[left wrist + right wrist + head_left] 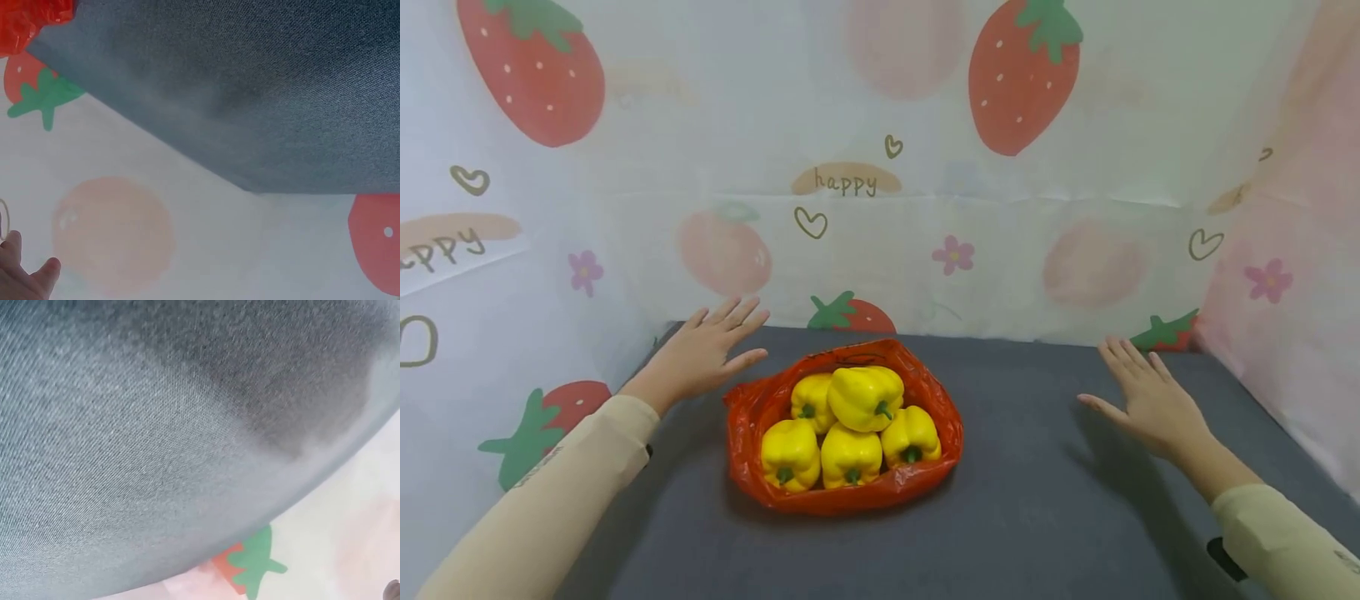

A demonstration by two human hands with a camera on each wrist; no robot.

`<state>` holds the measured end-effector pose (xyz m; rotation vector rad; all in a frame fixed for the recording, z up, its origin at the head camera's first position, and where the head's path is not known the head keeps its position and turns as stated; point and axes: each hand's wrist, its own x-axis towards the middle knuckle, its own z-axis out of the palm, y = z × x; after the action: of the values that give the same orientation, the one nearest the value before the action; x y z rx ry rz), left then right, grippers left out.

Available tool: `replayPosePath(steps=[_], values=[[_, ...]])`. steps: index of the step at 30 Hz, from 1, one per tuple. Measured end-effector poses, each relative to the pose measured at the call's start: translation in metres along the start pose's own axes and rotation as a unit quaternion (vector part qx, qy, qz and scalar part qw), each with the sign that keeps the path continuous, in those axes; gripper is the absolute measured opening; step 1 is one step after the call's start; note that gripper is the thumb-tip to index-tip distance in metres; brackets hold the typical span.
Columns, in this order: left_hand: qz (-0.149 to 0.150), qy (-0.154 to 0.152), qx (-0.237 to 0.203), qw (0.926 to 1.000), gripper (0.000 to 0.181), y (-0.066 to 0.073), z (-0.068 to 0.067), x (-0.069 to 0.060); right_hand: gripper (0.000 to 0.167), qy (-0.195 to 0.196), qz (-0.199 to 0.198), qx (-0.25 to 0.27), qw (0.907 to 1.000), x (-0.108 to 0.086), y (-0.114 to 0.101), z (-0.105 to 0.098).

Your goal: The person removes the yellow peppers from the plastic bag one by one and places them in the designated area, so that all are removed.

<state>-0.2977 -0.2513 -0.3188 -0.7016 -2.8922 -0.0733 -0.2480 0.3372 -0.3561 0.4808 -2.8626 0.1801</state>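
An open red plastic bag (748,450) sits left of centre on the dark grey table, holding several yellow bell peppers (852,456). One pepper (865,398) lies on top of the others. My left hand (703,348), fingers straight and spread, is at the bag's upper left and holds nothing. Well to the right of the bag, my right hand (1153,404) is held above the table with straight fingers, also with nothing in it. The left wrist view shows a corner of the red bag (31,22) and part of the left hand (25,275). A fingertip (392,591) shows in the right wrist view.
The grey table (1015,517) reaches back to a pale curtain (925,250) printed with strawberries, hearts and flowers. The curtain also closes off the left and right sides.
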Motion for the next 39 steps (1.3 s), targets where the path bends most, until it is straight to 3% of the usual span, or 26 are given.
replayPosePath(steps=[14,39], values=[[0.015,-0.017,0.033,0.9992,0.072,0.007,-0.002,-0.005,0.094,-0.012,-0.024,0.010,0.9996,0.001,-0.027,0.000],[0.051,0.001,0.004,0.9987,0.075,0.022,0.003,-0.023,0.108,-0.001,-0.052,0.057,0.9970,0.007,-0.062,0.006]])
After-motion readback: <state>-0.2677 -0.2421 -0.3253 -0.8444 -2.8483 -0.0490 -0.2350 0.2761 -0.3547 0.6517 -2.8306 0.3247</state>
